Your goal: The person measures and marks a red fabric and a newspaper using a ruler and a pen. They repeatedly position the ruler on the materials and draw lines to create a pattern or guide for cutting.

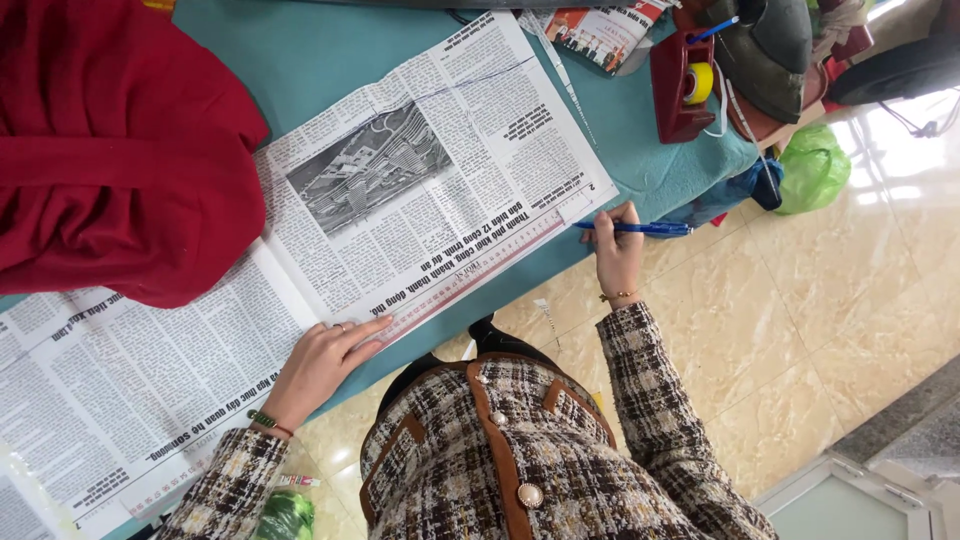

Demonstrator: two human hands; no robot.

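Left hand [320, 365] flat, open, pinning long clear plastic ruler [470, 280] on printed newspaper sheet [420, 180]; right hand [618, 250] gripping blue pen [635, 228] at ruler's far end, ruler axis running diagonally btwn hands.

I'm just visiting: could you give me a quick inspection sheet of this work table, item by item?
Surface: teal table, mostly covered.
Job's things: open newspaper; clear ruler along its near edge; blue pen.
Clutter: red cloth, red tape dispenser, dark cap, green bag.
Hands: left hand presses the ruler; right hand holds the pen at the ruler's end.
Cables: thin white cord by the dispenser.
Surroundings: glossy beige tiled floor.
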